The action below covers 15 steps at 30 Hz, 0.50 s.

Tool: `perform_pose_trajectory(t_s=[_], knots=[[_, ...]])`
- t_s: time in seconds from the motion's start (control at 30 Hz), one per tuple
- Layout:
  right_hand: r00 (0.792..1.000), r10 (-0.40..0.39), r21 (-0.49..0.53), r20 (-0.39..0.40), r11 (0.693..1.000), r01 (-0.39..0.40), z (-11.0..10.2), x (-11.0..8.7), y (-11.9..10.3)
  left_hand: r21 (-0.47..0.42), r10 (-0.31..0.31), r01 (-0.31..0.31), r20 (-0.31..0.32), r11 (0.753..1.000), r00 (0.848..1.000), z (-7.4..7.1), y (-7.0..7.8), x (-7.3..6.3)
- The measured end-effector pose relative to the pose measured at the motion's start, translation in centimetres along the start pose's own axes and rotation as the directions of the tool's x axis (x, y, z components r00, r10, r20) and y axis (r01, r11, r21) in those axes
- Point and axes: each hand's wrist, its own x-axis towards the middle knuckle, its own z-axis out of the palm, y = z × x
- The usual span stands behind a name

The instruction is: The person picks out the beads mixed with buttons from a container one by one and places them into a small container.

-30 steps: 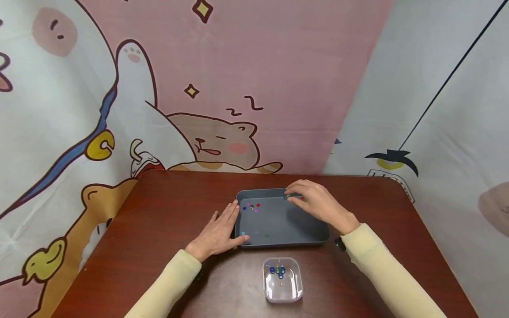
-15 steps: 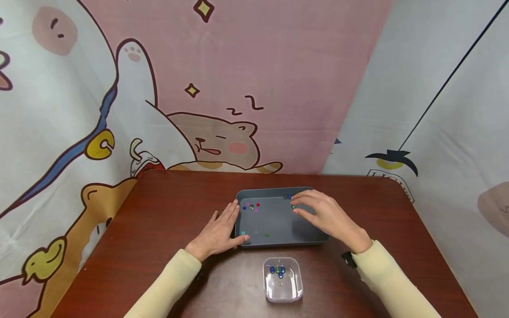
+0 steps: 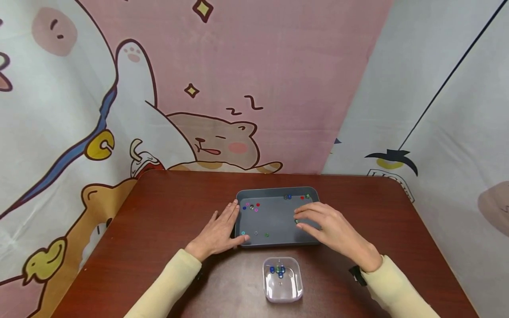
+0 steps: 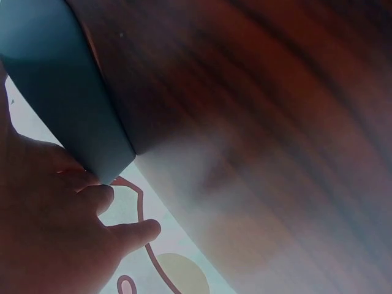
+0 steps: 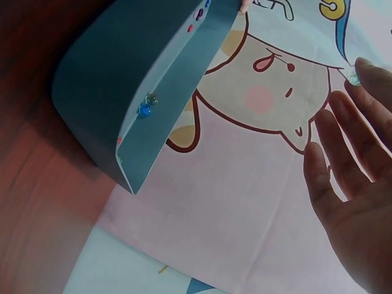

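My right hand [image 3: 330, 227] pinches a small greenish glass marble [image 3: 296, 221] between thumb and fingertips, above the right part of a grey tray [image 3: 278, 221]. In the right wrist view the same marble [image 5: 353, 76] shows clear and shiny at the thumb tip, with the other fingers spread. My left hand [image 3: 216, 232] rests along the tray's left rim, fingers extended and thumb over the front left corner. Inside the tray lie a blue marble [image 3: 289, 197], a dark marble [image 3: 285, 197], a green marble [image 3: 307, 195] and several small coloured pieces [image 3: 252, 207].
In front of the tray stands a clear plastic box [image 3: 282, 291] holding several blue and green marbles [image 3: 280, 275]. Both sit on a dark red-brown wooden table [image 3: 171, 207]. A cartoon-printed cloth [image 3: 294, 88] hangs behind the table.
The right hand has come from the tray's back right toward its front, carrying the marble and uncovering the pieces in the back right corner. The left hand stays put.
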Motion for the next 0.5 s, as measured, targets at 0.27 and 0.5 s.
perform_pose_trajectory(t_s=[0.27, 0.5], knots=[[0.999, -0.040, 0.019, -0.008, 0.999, 0.040, 0.2, -1.2, -1.1, 0.009, 0.008, -0.007, -0.006, 1.000, 1.000, 0.0, -0.1, 0.0], [0.998, -0.060, 0.090, 0.002, 0.994, 0.059, 0.8, -2.4, -2.1, -0.012, 0.014, -0.014, -0.008, 1.000, 1.000, 0.0, -0.2, 0.0]])
